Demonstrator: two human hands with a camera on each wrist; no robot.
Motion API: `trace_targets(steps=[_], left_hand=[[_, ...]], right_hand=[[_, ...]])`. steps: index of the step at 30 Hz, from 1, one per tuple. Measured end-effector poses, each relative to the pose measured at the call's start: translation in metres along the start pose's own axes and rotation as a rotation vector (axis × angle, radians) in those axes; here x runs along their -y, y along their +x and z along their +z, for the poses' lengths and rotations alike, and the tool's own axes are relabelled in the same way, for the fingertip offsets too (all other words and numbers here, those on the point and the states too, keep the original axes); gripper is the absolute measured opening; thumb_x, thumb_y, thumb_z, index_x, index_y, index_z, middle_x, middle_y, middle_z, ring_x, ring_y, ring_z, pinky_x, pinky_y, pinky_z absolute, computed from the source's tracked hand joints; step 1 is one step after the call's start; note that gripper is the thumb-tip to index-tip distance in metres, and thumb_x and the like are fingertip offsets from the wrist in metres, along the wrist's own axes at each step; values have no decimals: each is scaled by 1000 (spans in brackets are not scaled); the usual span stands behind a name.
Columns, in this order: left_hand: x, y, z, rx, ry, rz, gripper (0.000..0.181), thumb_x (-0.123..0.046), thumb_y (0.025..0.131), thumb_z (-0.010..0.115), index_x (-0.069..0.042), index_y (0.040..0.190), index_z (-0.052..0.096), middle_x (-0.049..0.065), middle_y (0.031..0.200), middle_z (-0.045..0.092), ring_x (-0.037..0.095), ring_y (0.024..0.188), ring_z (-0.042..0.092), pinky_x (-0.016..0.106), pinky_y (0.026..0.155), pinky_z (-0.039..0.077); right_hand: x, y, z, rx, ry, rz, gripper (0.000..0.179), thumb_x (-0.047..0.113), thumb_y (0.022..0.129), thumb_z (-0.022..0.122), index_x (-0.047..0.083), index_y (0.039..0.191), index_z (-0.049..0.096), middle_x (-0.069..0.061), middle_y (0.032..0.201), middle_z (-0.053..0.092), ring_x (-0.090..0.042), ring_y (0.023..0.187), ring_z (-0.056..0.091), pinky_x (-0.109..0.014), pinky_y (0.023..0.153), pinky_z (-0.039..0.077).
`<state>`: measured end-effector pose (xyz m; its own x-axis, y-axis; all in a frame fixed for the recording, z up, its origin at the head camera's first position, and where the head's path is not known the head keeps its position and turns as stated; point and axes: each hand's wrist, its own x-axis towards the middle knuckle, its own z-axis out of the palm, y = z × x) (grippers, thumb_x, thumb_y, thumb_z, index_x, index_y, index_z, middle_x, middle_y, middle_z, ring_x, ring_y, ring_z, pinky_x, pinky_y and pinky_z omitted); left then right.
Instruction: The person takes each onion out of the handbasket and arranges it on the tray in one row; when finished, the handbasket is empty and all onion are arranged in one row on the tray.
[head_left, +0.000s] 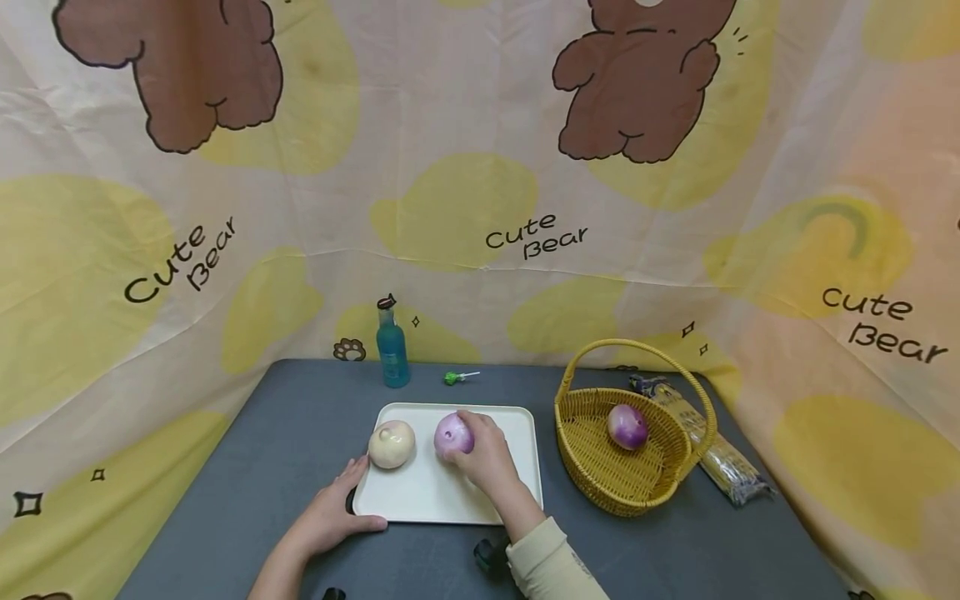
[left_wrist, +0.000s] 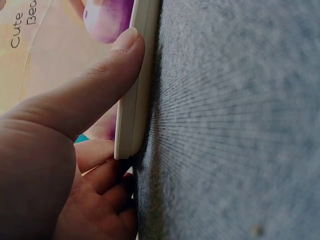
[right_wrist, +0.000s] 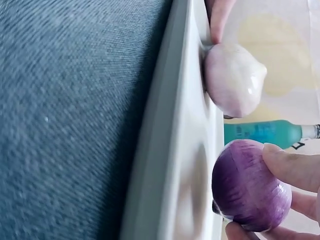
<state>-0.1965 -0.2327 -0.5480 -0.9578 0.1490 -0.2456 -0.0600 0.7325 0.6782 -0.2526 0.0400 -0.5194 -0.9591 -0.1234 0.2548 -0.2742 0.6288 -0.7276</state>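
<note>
A white rectangular tray (head_left: 450, 504) lies on the table. My left hand (head_left: 330, 508) holds its near left corner, thumb along the front edge and fingers at the left side; in the left wrist view the thumb (left_wrist: 95, 82) presses the rim. On the tray's left part sits a pale, whitish onion (head_left: 392, 444), close to the left fingertips. With fingers and thumb, my right hand (head_left: 487, 454) grips a purple onion (head_left: 453, 434) over the tray. The right wrist view shows that purple onion (right_wrist: 247, 185) between thumb and fingers, apparently just off the tray surface.
Right of the tray stands a yellow wicker basket (head_left: 600, 492) with a tall handle and another purple onion (head_left: 627, 427) inside. A clear plastic packet (head_left: 723, 462) lies behind and beside it. At the back are a blue bottle (head_left: 392, 350) and a green lollipop (head_left: 452, 378).
</note>
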Motion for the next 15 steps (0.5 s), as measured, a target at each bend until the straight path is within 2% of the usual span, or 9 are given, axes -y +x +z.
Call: trace_targets(steps=[8, 15], left_hand=[[1, 0, 0, 2, -1, 15, 120, -53, 72, 87, -6, 161, 22, 26, 165, 19, 57, 147, 15, 76, 112, 20], [1, 2, 0, 8, -8, -3, 121, -54, 71, 87, -6, 161, 22, 25, 165, 19, 56, 148, 14, 75, 112, 20]], right_hand=[[-4, 0, 8, 54, -37, 17, 64, 17, 78, 87, 11, 137, 62, -16, 132, 62, -35, 121, 60, -53, 101, 50], [-5, 1, 10, 40, -41, 27, 68, 20, 79, 87, 11, 140, 59, -17, 135, 61, -37, 122, 59, -55, 101, 50]])
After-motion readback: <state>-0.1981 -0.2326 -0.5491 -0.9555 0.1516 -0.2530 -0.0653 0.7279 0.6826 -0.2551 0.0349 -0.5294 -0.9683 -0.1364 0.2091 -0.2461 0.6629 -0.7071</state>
